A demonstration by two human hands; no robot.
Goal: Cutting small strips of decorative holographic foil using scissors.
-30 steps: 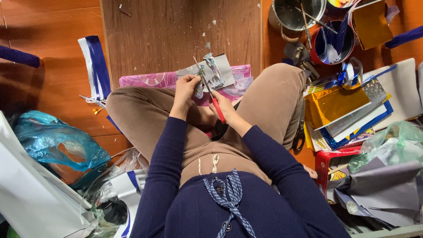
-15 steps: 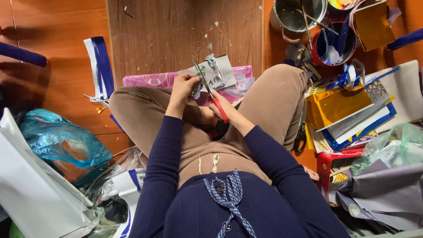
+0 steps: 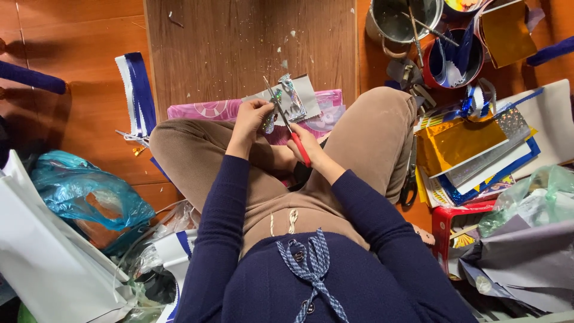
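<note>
— Since a moment ago, has anything shifted?

— Barely. Both hands keep their place above the lap; the whole view has only slid a little, and the scissors (image 3: 287, 127) hold the same slant.

— What is she cutting?

— A small glittery scrap of foil (image 3: 269, 119), crinkled and silvery, pinched between the fingers of the left hand (image 3: 251, 119). The right hand (image 3: 308, 146) is wrapped around the red handles, fingers closed through them; the thin metal blades point up and away, toward the scrap. Whether the blades are parted I cannot tell.

— And underneath?

— A grey card (image 3: 305, 98) with another twist of foil on it lies on a pink patterned sheet (image 3: 203, 109), which spreads from the knees onto a worn wooden board (image 3: 239, 42) dotted with tiny clippings.

— Room to move?

— Ahead, yes — the board is mostly bare. The sides are crowded. To her right, a stack of gold and holographic paper (image 3: 466, 143) sits just beside the knee, with a metal pot (image 3: 400, 18) and a red bucket (image 3: 454, 57) of tools and ribbon beyond it. To her left, a blue-and-white ribbon strip (image 3: 137, 93) lies on the floor, and a blue plastic bag (image 3: 84, 191) bulges near the thigh, against large white sheets (image 3: 42, 263).
</note>
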